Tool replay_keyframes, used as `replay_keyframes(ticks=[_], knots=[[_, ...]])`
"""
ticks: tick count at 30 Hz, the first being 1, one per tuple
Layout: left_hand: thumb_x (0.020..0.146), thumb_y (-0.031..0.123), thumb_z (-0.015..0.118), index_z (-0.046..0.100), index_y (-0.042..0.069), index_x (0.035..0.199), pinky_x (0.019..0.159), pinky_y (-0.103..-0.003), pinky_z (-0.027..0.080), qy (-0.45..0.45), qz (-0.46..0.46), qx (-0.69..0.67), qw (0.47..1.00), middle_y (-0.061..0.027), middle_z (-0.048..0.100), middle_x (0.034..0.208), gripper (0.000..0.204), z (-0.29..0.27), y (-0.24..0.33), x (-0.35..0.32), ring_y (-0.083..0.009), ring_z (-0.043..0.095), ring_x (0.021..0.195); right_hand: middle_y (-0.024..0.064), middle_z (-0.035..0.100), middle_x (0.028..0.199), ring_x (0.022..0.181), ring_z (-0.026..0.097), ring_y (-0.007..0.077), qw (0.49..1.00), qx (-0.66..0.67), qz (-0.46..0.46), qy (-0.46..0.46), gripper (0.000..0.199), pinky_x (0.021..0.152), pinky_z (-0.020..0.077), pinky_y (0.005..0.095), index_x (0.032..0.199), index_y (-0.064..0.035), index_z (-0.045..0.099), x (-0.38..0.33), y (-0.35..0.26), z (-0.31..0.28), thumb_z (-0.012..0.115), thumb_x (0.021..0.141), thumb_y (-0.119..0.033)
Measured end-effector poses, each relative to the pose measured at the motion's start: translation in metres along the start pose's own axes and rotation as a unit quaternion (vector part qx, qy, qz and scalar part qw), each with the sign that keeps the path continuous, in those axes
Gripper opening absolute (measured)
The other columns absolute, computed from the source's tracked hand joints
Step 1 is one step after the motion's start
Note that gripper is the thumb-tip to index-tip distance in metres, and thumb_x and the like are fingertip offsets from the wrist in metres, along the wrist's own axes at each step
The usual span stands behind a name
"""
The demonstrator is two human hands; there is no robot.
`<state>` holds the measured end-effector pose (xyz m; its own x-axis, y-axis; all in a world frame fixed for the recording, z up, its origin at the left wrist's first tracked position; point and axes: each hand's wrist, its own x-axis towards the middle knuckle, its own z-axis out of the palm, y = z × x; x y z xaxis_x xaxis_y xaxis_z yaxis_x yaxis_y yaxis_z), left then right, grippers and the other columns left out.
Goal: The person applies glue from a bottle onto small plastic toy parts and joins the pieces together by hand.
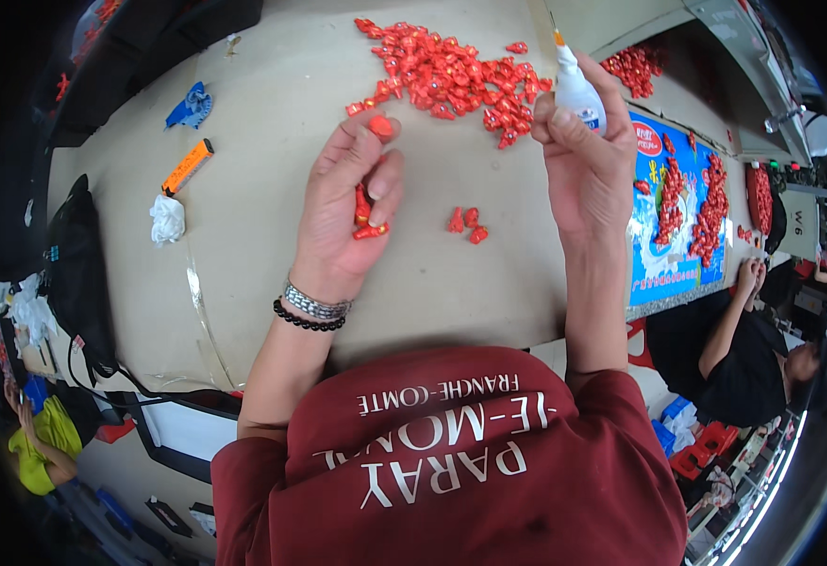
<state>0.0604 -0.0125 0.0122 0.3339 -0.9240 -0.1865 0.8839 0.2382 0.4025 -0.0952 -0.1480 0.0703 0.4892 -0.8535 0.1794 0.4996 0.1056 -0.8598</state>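
My left hand (333,203) is closed around several small red plastic pieces (363,209). Between its thumb and forefinger it pinches another red piece, whose round end (381,126) faces up. My right hand (594,165) grips a white squeeze bottle (576,94) with an orange tip and a thin needle pointing upward, apart from the left hand's pieces. Beyond both hands lies a heap of the same shiny red pieces (442,75) on the table (423,283). Three loose red pieces (471,221) lie on the tabletop between my forearms.
At left lie an orange box-shaped item (187,168), a crumpled blue cloth (190,106), a white tissue wad (167,220) and a black bag (81,274). Rightward, a blue printed sheet (647,269) carries more red pieces. Another person (729,354) works beyond it.
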Motion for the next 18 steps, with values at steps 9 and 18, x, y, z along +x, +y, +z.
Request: replay_keyframes(ticks=[9, 18], knots=[[0.095, 0.022, 0.057, 0.06, 0.008, 0.103, 0.04, -0.018, 0.033, 0.008, -0.022, -0.033, 0.999, -0.0028, 0.062, 0.1, 0.017, -0.003, 0.001, 0.002, -0.0067, 0.041, 0.058, 0.0046, 0.058, 0.081, 0.06, 0.058, 0.0132, 0.928, -0.314, 0.193, -0.059, 0.019, 0.051, 0.0448, 0.0251, 0.089, -0.0034, 0.055, -0.04, 0.009, -0.027, 0.066, 0.077, 0.006], [0.094, 0.028, 0.058, 0.061, 0.009, 0.105, 0.04, -0.018, 0.033, -0.009, -0.043, -0.048, 0.998, -0.0019, 0.063, 0.097, 0.023, -0.006, -0.004, 0.004, -0.0066, 0.041, 0.056, 0.0069, 0.061, 0.085, 0.076, 0.062, 0.0199, 0.792, -0.581, 0.049, -0.179, 0.022, 0.068, 0.0482, 0.0319, 0.087, -0.0015, 0.067, -0.058, 0.021, -0.021, 0.07, 0.068, 0.007]])
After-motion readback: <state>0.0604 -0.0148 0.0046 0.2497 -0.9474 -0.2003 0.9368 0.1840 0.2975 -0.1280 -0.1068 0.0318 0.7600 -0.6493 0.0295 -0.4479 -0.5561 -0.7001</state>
